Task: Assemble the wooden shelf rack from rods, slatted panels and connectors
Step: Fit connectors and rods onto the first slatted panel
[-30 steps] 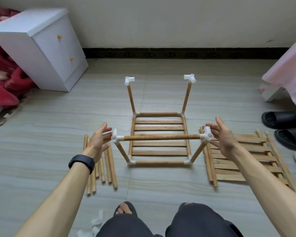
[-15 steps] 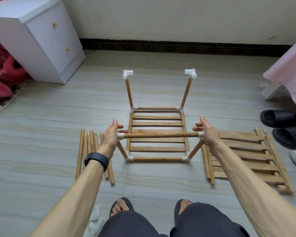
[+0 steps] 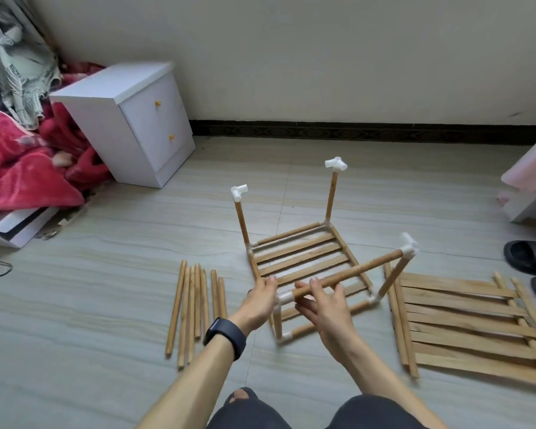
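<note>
I judge the job roughly a third done. At left centre a bundle of loose light-wood round rods (image 3: 195, 305) lies unused on the pale tiled floor (image 3: 90, 305). In the middle stands the half-built wooden rack frame (image 3: 300, 255). One slatted panel is boxed in at its base by rods and white plastic connectors, four uprights are standing, and only one top wooden crossbar rod (image 3: 353, 272) is fitted. The far-left white connector (image 3: 239, 191) and far-right white connector (image 3: 335, 164) show empty sockets. At right, the spare wooden slatted panels (image 3: 464, 320) wait. Three top bars and the further tiers seem left to do.

The frame sits just ahead of me, its near-left corner between my hands. My left hand (image 3: 260, 301) is against that corner; whether its fingers wrap it I cannot tell. My right hand (image 3: 325, 308) grips the crossbar's near end, fingers curled over.
</note>
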